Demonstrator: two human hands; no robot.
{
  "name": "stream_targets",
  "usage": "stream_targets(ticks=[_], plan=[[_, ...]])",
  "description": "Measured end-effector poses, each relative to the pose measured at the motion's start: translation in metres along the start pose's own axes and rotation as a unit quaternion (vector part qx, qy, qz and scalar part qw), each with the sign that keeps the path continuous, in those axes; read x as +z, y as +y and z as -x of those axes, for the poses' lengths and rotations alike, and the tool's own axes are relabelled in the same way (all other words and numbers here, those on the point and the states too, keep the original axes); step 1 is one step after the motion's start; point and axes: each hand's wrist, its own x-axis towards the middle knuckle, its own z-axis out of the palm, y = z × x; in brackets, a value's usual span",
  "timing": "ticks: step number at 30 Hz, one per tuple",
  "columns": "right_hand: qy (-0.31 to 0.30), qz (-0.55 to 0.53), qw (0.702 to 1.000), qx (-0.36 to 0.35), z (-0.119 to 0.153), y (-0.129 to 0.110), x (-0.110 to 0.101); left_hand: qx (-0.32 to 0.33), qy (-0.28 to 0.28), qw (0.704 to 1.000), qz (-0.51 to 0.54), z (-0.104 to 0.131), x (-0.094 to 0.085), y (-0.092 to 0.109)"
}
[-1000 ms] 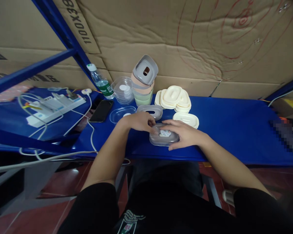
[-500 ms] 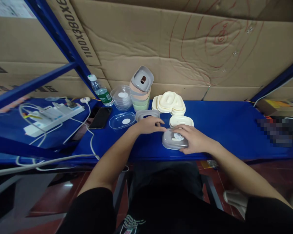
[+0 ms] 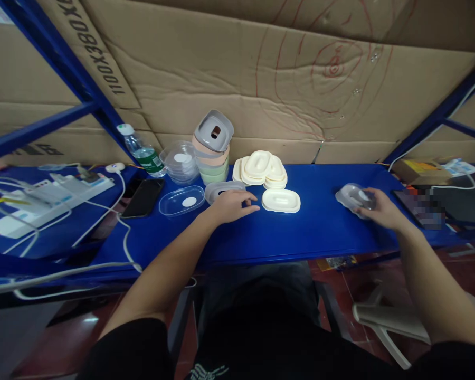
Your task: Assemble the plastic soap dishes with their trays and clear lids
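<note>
My right hand [image 3: 382,210] grips a small grey box with a clear lid [image 3: 352,197] by its right side, at the right part of the blue tabletop. A white sticker shows on that lid, partly under my fingers. My left hand [image 3: 234,206] holds nothing; its thumb and fingers are apart, just in front of a grey oval piece [image 3: 218,189] that it partly covers. Right of my left hand lies a single cream tray [image 3: 281,200]. Behind it sits a pile of cream trays [image 3: 258,164]. A clear lid with a white sticker [image 3: 173,202] lies to the left.
A stack of grey, peach and green pieces [image 3: 214,153] stands beside stacked clear lids [image 3: 182,171]. Further left are a water bottle [image 3: 144,155], a phone [image 3: 142,198], and a power strip [image 3: 47,206] with cables. A cardboard box [image 3: 419,171] is at right.
My right hand has carried the grey box with the clear lid from the middle front to the right. My left hand stays near the grey oval piece. The view has shifted right.
</note>
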Motion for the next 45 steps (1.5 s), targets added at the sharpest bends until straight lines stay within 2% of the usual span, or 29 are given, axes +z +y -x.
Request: stream_targets(ticks=[3,6,8,13,17,20,23,26,28,30,32,35,38,42,45], plan=[[0.111,0.068,0.991,0.026,-0.031,0.026,0.002,0.005,0.022,1.0,0.0,-0.001,0.001,0.002],[0.167,0.107,0.975,0.097,-0.061,0.038,0.004,0.0,0.029,1.0,0.006,-0.002,0.002,0.001],[0.18,0.139,0.962,0.149,-0.08,0.04,0.005,-0.005,0.032,0.999,0.013,-0.002,0.002,-0.001],[0.147,0.202,0.944,0.215,-0.114,0.042,0.01,-0.004,0.078,0.997,0.026,-0.001,0.003,-0.004],[0.232,0.187,0.93,0.216,-0.125,0.024,0.027,0.01,0.11,0.994,0.021,-0.001,0.001,-0.007],[0.266,0.16,0.943,0.123,-0.127,-0.015,0.04,-0.001,0.125,0.992,-0.002,-0.005,-0.002,0.0],[0.214,0.096,0.971,-0.051,-0.127,-0.073,0.048,0.002,0.1,0.995,-0.029,-0.013,0.001,0.02],[0.164,0.01,0.969,-0.187,-0.125,-0.139,0.06,0.062,0.037,0.995,-0.065,-0.02,0.01,0.04],[0.126,-0.024,0.965,-0.227,-0.119,-0.177,0.073,0.105,0.025,0.991,-0.085,-0.022,0.018,0.045],[0.109,-0.025,0.966,-0.232,-0.109,-0.201,0.09,0.127,0.032,0.988,-0.086,-0.02,0.024,0.04],[0.113,-0.023,0.972,-0.207,-0.098,-0.209,0.106,0.123,0.048,0.988,-0.081,-0.017,0.026,0.029],[0.038,-0.017,0.975,-0.22,-0.086,-0.202,0.119,0.077,0.126,0.984,-0.098,-0.013,0.021,0.013],[-0.049,-0.037,0.975,-0.212,-0.082,-0.192,0.12,0.022,0.212,0.97,-0.114,-0.012,0.01,0.005],[-0.141,-0.052,0.966,-0.211,-0.084,-0.192,0.123,-0.05,0.259,0.958,-0.112,-0.016,0.003,0.003],[-0.177,-0.048,0.954,-0.239,-0.084,-0.193,0.128,-0.055,0.326,0.939,-0.092,-0.027,0.008,0.016]])
